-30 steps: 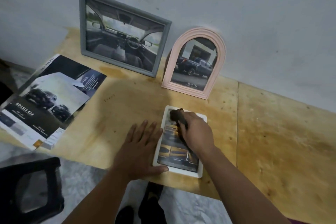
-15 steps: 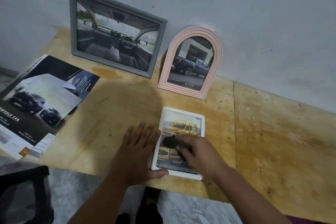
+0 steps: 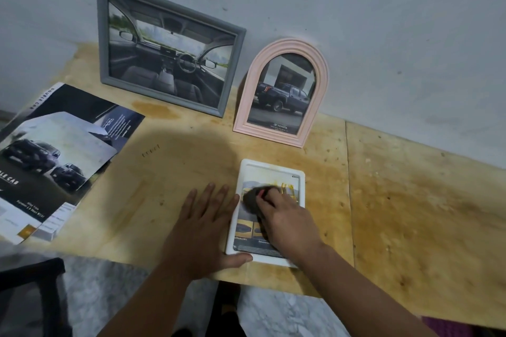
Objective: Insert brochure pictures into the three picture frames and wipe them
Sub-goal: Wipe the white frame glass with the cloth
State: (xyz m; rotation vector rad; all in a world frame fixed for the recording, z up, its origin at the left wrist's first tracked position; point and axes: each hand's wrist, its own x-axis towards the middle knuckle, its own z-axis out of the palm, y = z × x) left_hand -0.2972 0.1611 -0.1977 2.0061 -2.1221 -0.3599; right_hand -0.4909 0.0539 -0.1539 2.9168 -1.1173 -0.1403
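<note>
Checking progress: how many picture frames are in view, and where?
3. A grey frame and a pink arched frame lean on the wall; a white frame lies flat near the table's front edge, under the hands. None seems hidden.

A single wide-angle view from a head-worn camera, looking forward and down at close range. Both hands sit low in the centre; the wooden table (image 3: 410, 213) fills the middle, and the wall (image 3: 383, 22) runs across the top.
</note>
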